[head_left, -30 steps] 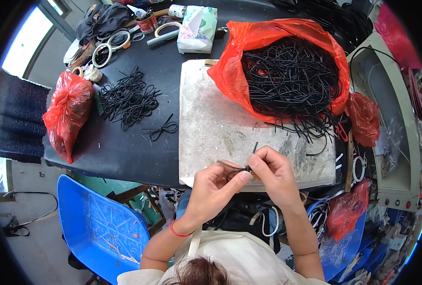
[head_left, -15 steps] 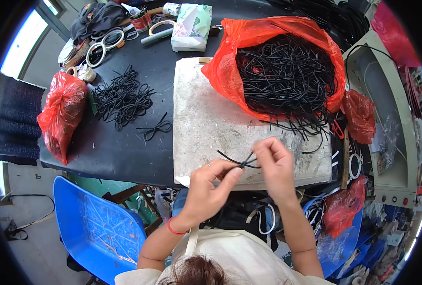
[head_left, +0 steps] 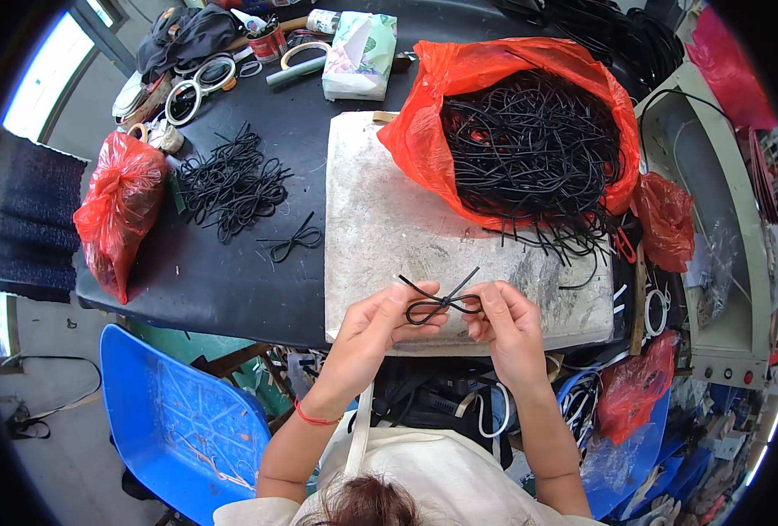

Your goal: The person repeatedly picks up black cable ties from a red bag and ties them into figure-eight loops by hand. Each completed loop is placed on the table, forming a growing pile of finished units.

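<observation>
A small bow of thin black cord (head_left: 444,302) is stretched between my two hands, with a knot in its middle, a loop to each side and two loose ends pointing up. My left hand (head_left: 377,320) pinches its left side. On the right side, my right hand (head_left: 507,323) grips the other loop between thumb and fingers. Both hands are over the near edge of a worn whitish board (head_left: 380,237). Beyond them, an open red plastic bag (head_left: 415,131) holds a mass of loose black cords (head_left: 533,149), some spilling over its near rim.
On the black tabletop (head_left: 205,272) to the left lie a pile of tied black cords (head_left: 236,184) and one separate bow (head_left: 294,238). A knotted red bag (head_left: 122,206) stands at the left edge. Tape rolls (head_left: 183,103) and a tissue pack (head_left: 360,57) lie farther back. A blue chair (head_left: 166,412) is at lower left.
My right hand has come down and outward from above the knot and now grips the right loop. The bow is spread wider, its loops showing more clearly. The view has shifted slightly.
</observation>
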